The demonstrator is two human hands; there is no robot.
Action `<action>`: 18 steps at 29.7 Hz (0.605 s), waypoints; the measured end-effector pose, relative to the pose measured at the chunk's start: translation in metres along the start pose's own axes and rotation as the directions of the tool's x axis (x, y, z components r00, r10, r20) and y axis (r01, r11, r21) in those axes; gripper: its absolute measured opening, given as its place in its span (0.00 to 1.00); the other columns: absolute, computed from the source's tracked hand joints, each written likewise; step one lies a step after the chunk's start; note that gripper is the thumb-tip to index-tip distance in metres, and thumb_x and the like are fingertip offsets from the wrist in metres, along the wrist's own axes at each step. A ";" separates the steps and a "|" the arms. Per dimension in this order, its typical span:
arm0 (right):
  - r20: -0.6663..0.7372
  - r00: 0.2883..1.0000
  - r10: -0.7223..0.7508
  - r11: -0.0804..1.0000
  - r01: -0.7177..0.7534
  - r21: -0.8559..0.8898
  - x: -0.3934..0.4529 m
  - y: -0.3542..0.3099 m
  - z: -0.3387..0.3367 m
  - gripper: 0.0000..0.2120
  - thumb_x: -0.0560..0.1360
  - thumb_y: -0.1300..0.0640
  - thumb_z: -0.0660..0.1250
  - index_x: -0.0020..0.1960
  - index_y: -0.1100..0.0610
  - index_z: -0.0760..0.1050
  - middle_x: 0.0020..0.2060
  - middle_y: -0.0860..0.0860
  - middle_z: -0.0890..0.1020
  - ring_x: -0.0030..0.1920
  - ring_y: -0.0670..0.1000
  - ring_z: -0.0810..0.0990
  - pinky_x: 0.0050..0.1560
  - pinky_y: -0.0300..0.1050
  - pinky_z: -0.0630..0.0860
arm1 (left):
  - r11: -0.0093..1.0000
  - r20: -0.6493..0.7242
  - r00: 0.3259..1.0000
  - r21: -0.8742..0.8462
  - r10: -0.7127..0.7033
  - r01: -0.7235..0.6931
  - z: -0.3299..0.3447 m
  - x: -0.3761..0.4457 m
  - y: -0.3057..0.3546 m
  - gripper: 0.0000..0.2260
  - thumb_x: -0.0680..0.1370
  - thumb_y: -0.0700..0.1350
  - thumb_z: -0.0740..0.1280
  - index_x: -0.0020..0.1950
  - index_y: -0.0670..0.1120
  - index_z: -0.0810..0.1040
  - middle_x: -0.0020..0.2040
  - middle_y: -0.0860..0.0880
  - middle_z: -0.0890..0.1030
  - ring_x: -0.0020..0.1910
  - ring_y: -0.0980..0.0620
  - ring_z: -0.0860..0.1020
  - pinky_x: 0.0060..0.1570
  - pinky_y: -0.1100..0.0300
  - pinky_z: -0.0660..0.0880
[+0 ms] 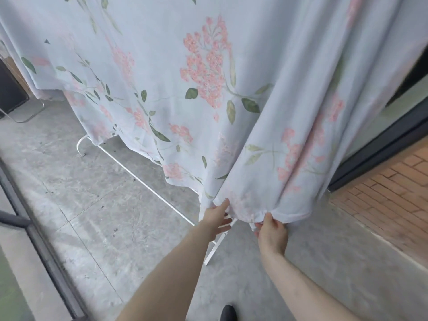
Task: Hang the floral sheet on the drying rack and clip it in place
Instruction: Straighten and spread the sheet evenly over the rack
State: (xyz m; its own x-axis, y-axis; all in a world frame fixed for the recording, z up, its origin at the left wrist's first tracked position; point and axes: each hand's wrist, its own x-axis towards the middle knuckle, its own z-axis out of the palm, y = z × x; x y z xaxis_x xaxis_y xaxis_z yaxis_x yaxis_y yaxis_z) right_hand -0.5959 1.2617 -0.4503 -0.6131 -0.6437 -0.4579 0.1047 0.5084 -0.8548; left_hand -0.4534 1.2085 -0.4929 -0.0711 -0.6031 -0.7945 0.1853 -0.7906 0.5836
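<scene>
The floral sheet [208, 77], pale blue with pink blossoms and green leaves, hangs down over the white drying rack and fills the upper view. Only the rack's base bar [139, 179] and foot show below the cloth; its top is hidden. My left hand [217, 220] reaches to the sheet's lower hem with fingers straight, the thumb touching the fabric edge. Just to its right, my right hand [271, 232] pinches a bunched part of the bottom hem between thumb and fingers. No clips are visible.
Grey concrete floor [104, 216] spreads below. A dark metal railing [34, 232] runs along the left. A dark door frame [382, 144] and a red brick strip [382, 205] lie to the right. A dark chair with a metal leg [23, 112] stands far left. A dark shoe [228, 312] shows at the bottom.
</scene>
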 end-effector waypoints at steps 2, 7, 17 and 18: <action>0.117 0.993 -0.023 0.999 0.028 -0.043 -0.009 0.010 -0.004 0.12 0.79 0.56 0.64 0.62 0.53 0.77 0.56 0.52 0.85 0.48 0.47 0.84 0.43 0.46 0.78 | 0.996 -0.005 0.998 -0.062 0.057 -0.057 0.014 0.009 -0.005 0.19 0.71 0.50 0.80 0.56 0.43 0.79 0.45 0.49 0.82 0.36 0.54 0.80 0.39 0.60 0.81; 0.323 0.939 -0.115 0.826 0.271 -0.494 -0.007 0.031 -0.006 0.19 0.74 0.43 0.74 0.58 0.52 0.76 0.49 0.44 0.80 0.51 0.48 0.81 0.52 0.46 0.75 | 0.997 0.012 0.998 -0.049 0.058 -0.057 0.032 0.011 -0.034 0.13 0.65 0.35 0.72 0.33 0.49 0.70 0.32 0.50 0.72 0.32 0.52 0.70 0.30 0.63 0.68; -0.018 0.993 -0.119 0.900 0.100 -0.425 0.067 0.048 -0.001 0.23 0.85 0.50 0.58 0.49 0.66 0.83 0.47 0.65 0.86 0.56 0.63 0.83 0.55 0.51 0.75 | 0.906 0.212 0.975 -0.397 -0.063 0.144 0.027 0.036 -0.055 0.12 0.69 0.42 0.75 0.51 0.45 0.82 0.45 0.49 0.84 0.47 0.50 0.82 0.58 0.55 0.77; -0.023 0.990 -0.137 0.902 0.115 -0.415 0.070 0.049 0.000 0.23 0.85 0.49 0.56 0.53 0.65 0.83 0.49 0.65 0.86 0.56 0.64 0.83 0.56 0.51 0.75 | 0.877 0.210 0.976 -0.454 -0.062 0.153 0.028 0.041 -0.055 0.13 0.73 0.47 0.75 0.56 0.45 0.82 0.47 0.49 0.85 0.49 0.50 0.82 0.58 0.55 0.78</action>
State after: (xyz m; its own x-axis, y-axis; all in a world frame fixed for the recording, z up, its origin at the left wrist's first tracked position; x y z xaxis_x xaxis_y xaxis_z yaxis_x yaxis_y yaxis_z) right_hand -0.6332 1.2417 -0.5242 -0.6396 -0.6937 -0.3311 -0.3012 0.6225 -0.7224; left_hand -0.4935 1.2237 -0.5531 -0.2863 -0.5618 -0.7762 0.5971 -0.7381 0.3140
